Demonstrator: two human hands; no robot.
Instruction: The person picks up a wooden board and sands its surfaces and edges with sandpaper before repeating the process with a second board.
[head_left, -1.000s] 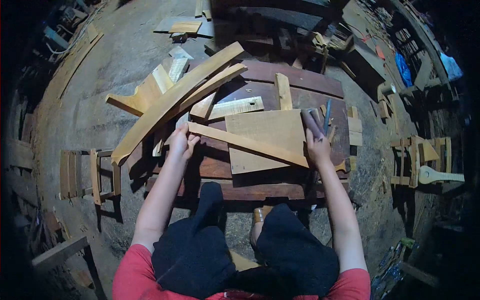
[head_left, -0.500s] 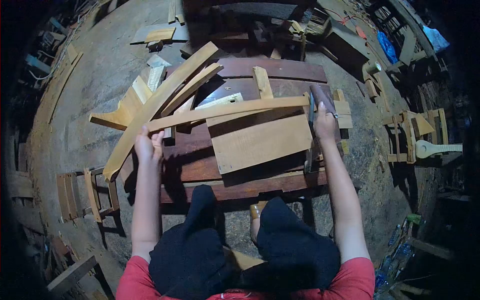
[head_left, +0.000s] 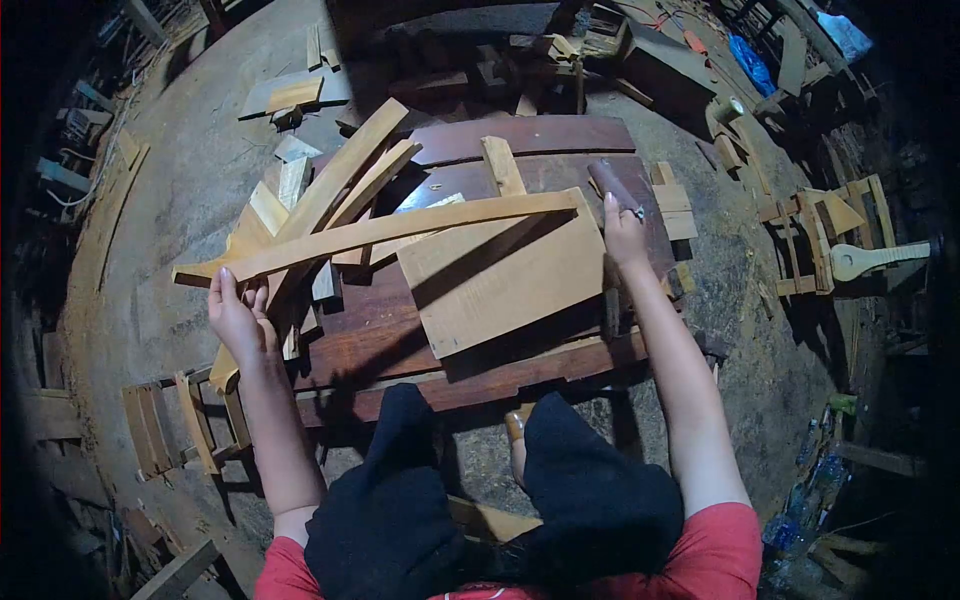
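Holding the strip [head_left: 400, 231] by its left end with the left hand [head_left: 240, 318], pinched between thumb and fingers. Lying long from left to right, across the front of the body, over the board [head_left: 540, 275] on the bench [head_left: 365, 350]. Ending at the right near the far edge of the board; can't tell if touching it. Close to that end with the right hand [head_left: 626, 230], but apart from it. Curled there around a brown roll [head_left: 622, 184]; can't tell how tightly, with most fingers hidden.
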